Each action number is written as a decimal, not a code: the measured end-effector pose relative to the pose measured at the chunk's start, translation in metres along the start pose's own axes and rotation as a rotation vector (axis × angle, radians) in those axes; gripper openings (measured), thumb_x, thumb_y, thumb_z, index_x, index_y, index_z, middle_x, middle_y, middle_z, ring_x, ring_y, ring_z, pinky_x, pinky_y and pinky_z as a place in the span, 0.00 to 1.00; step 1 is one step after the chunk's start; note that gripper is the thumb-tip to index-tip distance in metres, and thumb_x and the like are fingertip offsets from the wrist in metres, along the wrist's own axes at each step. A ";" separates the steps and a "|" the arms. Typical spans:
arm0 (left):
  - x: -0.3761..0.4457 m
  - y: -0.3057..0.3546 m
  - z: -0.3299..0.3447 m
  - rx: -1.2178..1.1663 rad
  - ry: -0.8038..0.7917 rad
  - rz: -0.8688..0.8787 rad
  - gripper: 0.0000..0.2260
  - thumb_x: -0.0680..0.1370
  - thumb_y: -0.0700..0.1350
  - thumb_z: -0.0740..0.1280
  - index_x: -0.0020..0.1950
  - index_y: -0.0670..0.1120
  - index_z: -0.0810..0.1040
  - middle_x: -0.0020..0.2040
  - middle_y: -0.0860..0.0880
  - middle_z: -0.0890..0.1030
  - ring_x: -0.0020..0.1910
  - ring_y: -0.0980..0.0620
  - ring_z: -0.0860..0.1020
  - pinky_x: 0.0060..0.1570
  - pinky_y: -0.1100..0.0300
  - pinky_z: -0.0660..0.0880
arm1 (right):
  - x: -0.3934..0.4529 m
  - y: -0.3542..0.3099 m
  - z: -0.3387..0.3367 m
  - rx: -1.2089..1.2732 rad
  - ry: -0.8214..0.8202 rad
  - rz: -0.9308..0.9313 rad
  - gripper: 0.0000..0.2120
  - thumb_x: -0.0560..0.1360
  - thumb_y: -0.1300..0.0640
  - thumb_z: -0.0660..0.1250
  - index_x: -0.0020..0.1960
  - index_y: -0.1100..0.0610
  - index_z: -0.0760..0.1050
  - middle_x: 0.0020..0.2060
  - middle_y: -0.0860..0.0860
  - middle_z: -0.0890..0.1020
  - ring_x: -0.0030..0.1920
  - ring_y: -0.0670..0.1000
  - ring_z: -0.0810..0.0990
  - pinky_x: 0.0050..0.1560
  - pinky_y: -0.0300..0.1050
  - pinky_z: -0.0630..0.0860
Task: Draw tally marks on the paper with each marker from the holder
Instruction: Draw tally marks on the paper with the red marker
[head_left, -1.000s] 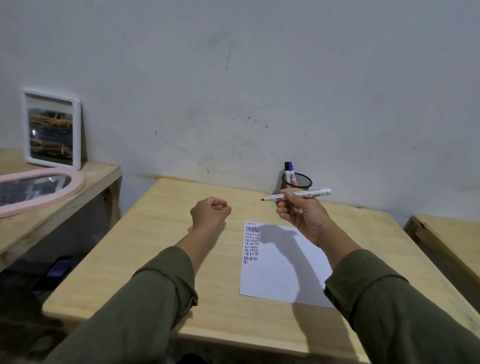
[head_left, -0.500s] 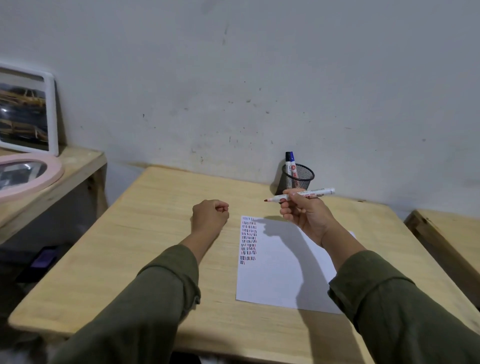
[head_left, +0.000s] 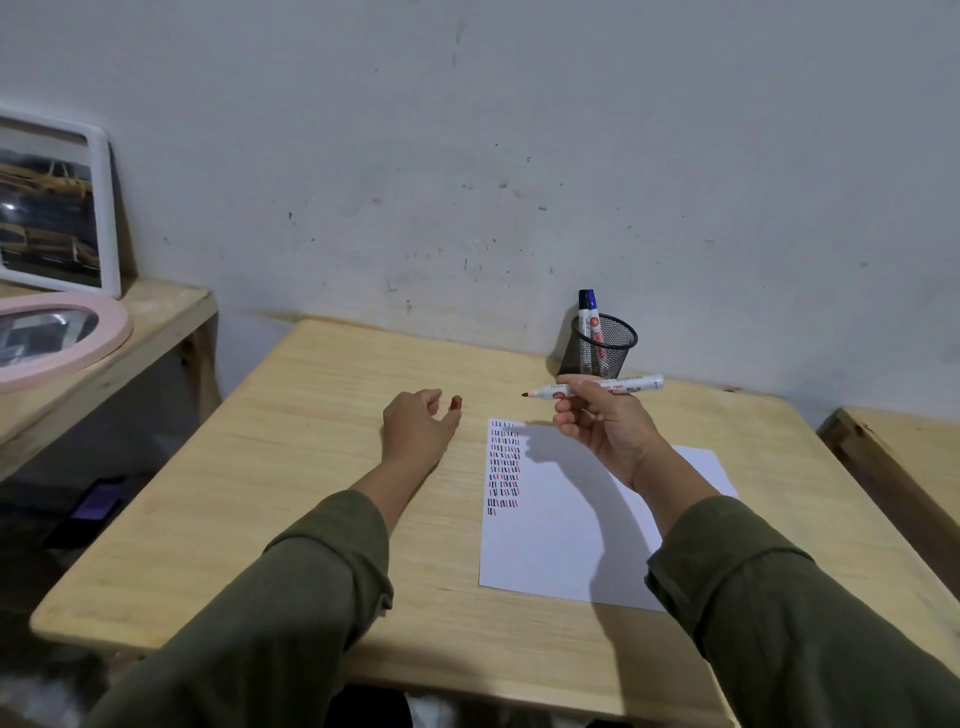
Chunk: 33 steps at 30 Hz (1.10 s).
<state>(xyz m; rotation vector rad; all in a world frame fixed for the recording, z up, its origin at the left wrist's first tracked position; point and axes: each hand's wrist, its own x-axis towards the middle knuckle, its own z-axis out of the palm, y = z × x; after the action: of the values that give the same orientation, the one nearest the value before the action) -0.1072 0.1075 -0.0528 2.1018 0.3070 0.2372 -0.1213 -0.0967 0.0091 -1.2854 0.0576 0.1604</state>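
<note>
A white paper (head_left: 563, 545) lies on the wooden table (head_left: 291, 493), with a column of red, blue and black tally marks (head_left: 503, 467) along its left edge. My right hand (head_left: 608, 431) hovers over the paper's top edge. It holds a white marker (head_left: 644, 384) level, its bare red tip pointing left. My left hand (head_left: 415, 434) is left of the paper, pinching a small red cap (head_left: 455, 402) at its fingertips. Behind my right hand a black mesh holder (head_left: 608, 348) stands by the wall with a blue-capped marker (head_left: 587, 306) in it.
A lower wooden shelf (head_left: 156, 322) at the left carries a pink oval mirror (head_left: 62, 332) and a white-framed picture (head_left: 52, 208) leaning on the wall. Another wooden surface (head_left: 909, 467) sits at the right. A dark object (head_left: 96, 504) lies on the floor.
My left hand has loosened from a tight fist, and the red cap now shows at its fingertips. My right hand holds the marker in about the same place.
</note>
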 end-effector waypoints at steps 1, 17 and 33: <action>-0.004 -0.002 -0.003 -0.011 0.005 -0.005 0.22 0.73 0.48 0.69 0.65 0.42 0.75 0.59 0.44 0.81 0.61 0.50 0.77 0.57 0.61 0.70 | -0.003 0.002 0.001 -0.004 -0.002 0.001 0.07 0.78 0.62 0.61 0.48 0.63 0.77 0.30 0.55 0.78 0.27 0.48 0.78 0.28 0.36 0.77; -0.103 -0.028 -0.024 0.178 -0.270 0.284 0.36 0.67 0.57 0.72 0.72 0.55 0.63 0.61 0.56 0.78 0.64 0.54 0.73 0.66 0.52 0.68 | -0.073 0.056 0.008 -0.145 0.141 0.009 0.04 0.74 0.65 0.65 0.40 0.62 0.74 0.24 0.54 0.73 0.20 0.47 0.69 0.20 0.36 0.67; -0.104 -0.029 -0.022 0.184 -0.227 0.275 0.37 0.66 0.58 0.72 0.72 0.55 0.63 0.61 0.58 0.78 0.65 0.53 0.70 0.65 0.53 0.68 | -0.082 0.060 0.017 -0.354 0.077 0.003 0.04 0.74 0.64 0.65 0.41 0.63 0.76 0.31 0.56 0.76 0.28 0.47 0.73 0.29 0.37 0.73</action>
<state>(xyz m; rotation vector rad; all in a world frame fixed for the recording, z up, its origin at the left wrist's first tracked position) -0.2157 0.1082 -0.0710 2.3257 -0.1005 0.1330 -0.2117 -0.0715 -0.0320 -1.6449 0.1006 0.1271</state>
